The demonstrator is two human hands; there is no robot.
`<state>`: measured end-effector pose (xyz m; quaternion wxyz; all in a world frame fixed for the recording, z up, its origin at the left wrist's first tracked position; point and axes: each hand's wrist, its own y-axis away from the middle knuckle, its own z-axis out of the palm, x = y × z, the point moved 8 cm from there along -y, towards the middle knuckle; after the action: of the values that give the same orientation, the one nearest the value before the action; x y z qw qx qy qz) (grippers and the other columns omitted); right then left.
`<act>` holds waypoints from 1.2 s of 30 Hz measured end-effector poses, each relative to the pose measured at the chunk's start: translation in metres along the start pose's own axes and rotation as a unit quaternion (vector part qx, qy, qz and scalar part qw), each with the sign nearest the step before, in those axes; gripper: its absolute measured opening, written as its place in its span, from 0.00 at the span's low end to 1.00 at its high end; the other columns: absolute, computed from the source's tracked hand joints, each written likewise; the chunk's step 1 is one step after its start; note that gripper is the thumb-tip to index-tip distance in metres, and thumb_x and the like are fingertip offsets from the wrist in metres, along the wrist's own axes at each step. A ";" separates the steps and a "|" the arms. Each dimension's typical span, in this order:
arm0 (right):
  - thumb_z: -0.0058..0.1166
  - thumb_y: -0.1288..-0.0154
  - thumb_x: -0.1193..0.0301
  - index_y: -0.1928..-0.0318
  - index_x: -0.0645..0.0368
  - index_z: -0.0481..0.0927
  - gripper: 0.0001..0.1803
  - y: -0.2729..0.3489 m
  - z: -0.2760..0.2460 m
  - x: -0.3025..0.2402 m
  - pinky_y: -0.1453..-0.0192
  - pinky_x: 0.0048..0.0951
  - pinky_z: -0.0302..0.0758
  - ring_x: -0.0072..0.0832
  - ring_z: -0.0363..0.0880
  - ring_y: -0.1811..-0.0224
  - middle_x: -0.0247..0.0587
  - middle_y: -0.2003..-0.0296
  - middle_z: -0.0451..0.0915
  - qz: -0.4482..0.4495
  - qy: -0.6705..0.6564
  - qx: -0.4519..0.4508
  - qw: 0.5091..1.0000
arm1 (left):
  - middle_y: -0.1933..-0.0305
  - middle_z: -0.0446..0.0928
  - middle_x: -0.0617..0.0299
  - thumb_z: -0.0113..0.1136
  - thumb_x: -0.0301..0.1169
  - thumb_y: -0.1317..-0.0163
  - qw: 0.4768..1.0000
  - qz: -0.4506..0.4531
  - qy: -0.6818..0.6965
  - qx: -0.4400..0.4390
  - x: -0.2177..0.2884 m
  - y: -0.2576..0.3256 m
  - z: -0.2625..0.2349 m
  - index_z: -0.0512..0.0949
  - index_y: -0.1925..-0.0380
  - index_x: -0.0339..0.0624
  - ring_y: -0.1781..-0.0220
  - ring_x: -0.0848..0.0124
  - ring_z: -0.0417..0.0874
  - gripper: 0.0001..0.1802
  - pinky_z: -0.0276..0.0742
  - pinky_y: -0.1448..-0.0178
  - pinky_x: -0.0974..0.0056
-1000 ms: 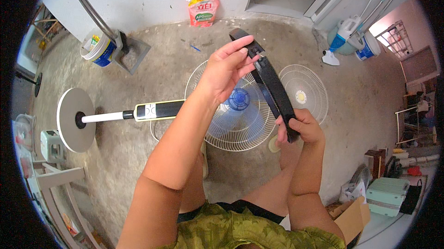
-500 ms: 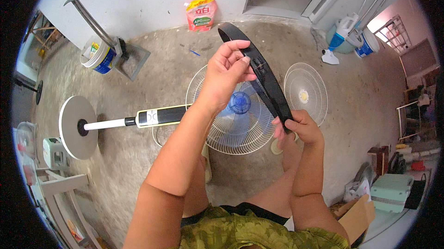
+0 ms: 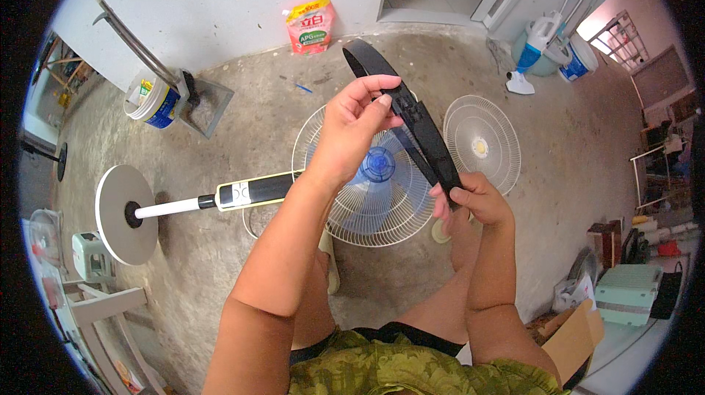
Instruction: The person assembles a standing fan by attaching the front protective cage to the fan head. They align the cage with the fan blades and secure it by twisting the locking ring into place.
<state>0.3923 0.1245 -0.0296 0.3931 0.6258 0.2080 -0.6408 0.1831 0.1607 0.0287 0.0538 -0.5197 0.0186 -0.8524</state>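
Note:
Between my two hands a black plastic fan guard ring [image 3: 428,134] is held up, tilted, its far end pointing up and left. My left hand [image 3: 351,120] pinches the band near its middle, beside what looks like its joint. The lower end is gripped by my right hand [image 3: 479,198], thumb on the outer face. Below lies a standing fan on its side; its white wire rear guard [image 3: 382,236] and translucent blue blades [image 3: 376,165] face up, partly behind my left wrist. The detached round front guard [image 3: 490,164] lies on the floor to the right.
The fan's pole [image 3: 173,207] and round base [image 3: 110,208] extend left. At the back are a pink detergent pouch [image 3: 309,30], a white bucket [image 3: 158,105], a dustpan [image 3: 208,105] and a blue-white floor cleaner [image 3: 530,57]. A cardboard box [image 3: 573,340] stands near right.
The ring has turned slightly, so more of the joint by my left fingers shows. Both hands keep their grip. The whole view has shifted a little.

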 end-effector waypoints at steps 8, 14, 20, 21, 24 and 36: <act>0.50 0.35 0.61 0.52 0.67 0.77 0.21 -0.002 0.000 0.002 0.64 0.23 0.73 0.22 0.78 0.71 0.38 0.70 0.81 -0.009 0.017 0.022 1.000 | 0.61 0.73 0.65 0.57 0.25 0.39 0.999 -0.022 0.035 0.000 -0.004 0.004 0.004 0.73 0.51 0.40 0.63 0.77 0.77 0.15 0.79 0.57 0.71; 0.48 0.34 0.65 0.52 0.68 0.77 0.18 -0.007 0.007 -0.008 0.64 0.23 0.74 0.21 0.77 0.71 0.37 0.71 0.81 -0.016 0.026 0.035 0.999 | 0.56 0.73 0.67 0.58 0.24 0.39 0.995 -0.045 0.081 -0.023 -0.008 0.002 0.008 0.71 0.49 0.42 0.58 0.78 0.77 0.18 0.78 0.56 0.71; 0.47 0.34 0.70 0.51 0.67 0.77 0.15 -0.016 0.013 -0.006 0.65 0.21 0.74 0.18 0.77 0.71 0.36 0.72 0.80 0.007 0.070 0.069 0.995 | 0.56 0.75 0.64 0.53 0.23 0.37 0.985 -0.034 0.167 -0.012 -0.012 -0.001 0.002 0.70 0.48 0.41 0.56 0.75 0.77 0.17 0.76 0.51 0.67; 0.46 0.34 0.71 0.51 0.66 0.77 0.15 -0.020 0.015 -0.005 0.65 0.20 0.74 0.18 0.77 0.71 0.36 0.72 0.80 0.010 0.083 0.071 0.994 | 0.56 0.75 0.63 0.51 0.23 0.37 0.978 -0.030 0.206 -0.013 -0.010 -0.002 0.000 0.69 0.48 0.41 0.55 0.73 0.77 0.17 0.76 0.49 0.64; 0.45 0.33 0.70 0.53 0.62 0.77 0.13 -0.026 0.030 0.000 0.67 0.24 0.75 0.22 0.78 0.74 0.37 0.74 0.79 -0.056 0.161 0.079 0.982 | 0.57 0.75 0.60 0.47 0.24 0.38 0.965 -0.043 0.245 0.086 -0.014 0.004 -0.014 0.70 0.50 0.39 0.56 0.68 0.76 0.15 0.74 0.49 0.60; 0.48 0.35 0.61 0.59 0.60 0.73 0.14 -0.034 0.071 0.018 0.67 0.48 0.73 0.50 0.78 0.71 0.51 0.74 0.78 -0.122 0.440 0.110 0.883 | 0.76 0.67 0.68 0.48 0.28 0.38 0.938 -0.059 0.131 0.316 -0.022 0.026 -0.054 0.71 0.67 0.44 0.84 0.80 0.56 0.03 0.50 0.82 0.73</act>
<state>0.3232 0.0869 -0.0455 0.1083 0.8524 0.3621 -0.3613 0.1467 0.1364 -0.0181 0.1618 -0.3599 -0.2754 -0.8766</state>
